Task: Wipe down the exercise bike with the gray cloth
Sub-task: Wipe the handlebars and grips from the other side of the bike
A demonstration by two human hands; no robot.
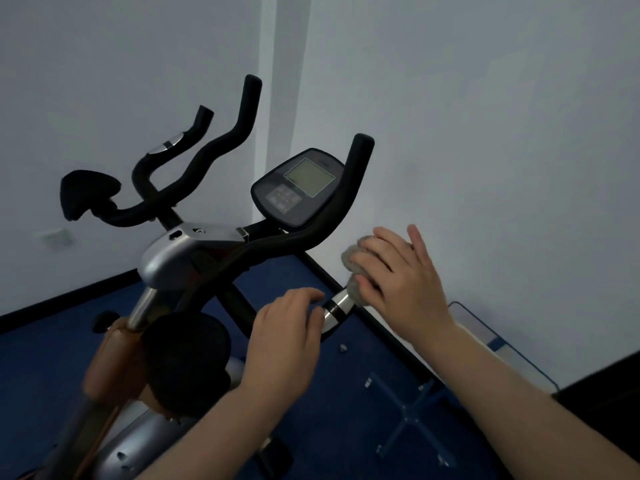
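Right hand (398,278) curled round soft, limp crumpled gray cloth (356,271), pressing it on black-and-chrome exercise bike handlebar end (337,308); left hand (287,327) just beside, fingers bent over chrome band; cloth light, best bunched in palm

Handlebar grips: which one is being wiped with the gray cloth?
The near-right one with the silver band; the right hand holds the gray cloth against its end. The upright black ends are untouched.

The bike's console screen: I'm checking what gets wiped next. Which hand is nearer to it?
Right. The right hand, holding the gray cloth, is just below and right of the console screen. The left hand sits lower, on the handlebar's silver end.
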